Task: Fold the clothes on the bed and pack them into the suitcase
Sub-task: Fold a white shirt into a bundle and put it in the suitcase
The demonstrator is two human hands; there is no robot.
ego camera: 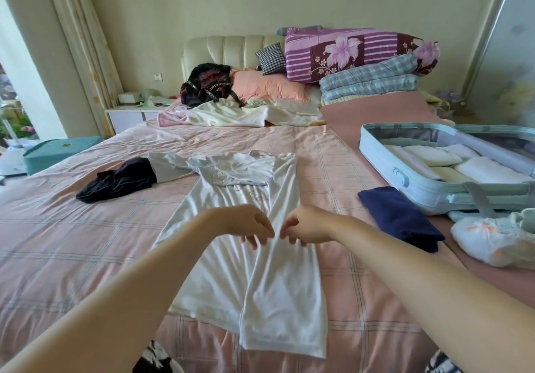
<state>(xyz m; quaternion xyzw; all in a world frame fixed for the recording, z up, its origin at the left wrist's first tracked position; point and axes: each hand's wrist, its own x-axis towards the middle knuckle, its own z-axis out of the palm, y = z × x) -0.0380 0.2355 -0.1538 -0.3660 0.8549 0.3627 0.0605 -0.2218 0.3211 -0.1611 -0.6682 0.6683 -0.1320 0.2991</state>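
On the pink checked bed (86,227), a white garment (260,285) lies flat, its right side folded over along its length. Both hands meet over its middle. The left hand (246,223) has loosely bent fingers whose tips touch the cloth. The right hand (302,227) is curled at the fold's edge; whether it pinches the fabric cannot be told. At right, the open pale-blue suitcase (428,196) holds folded white clothes (486,170), with a folded navy garment (399,216) just beside it. A dark garment (118,180) lies at far left.

Pale wall (202,2), curtain (81,39), nightstand (130,115), perhaps window (17,123) left.
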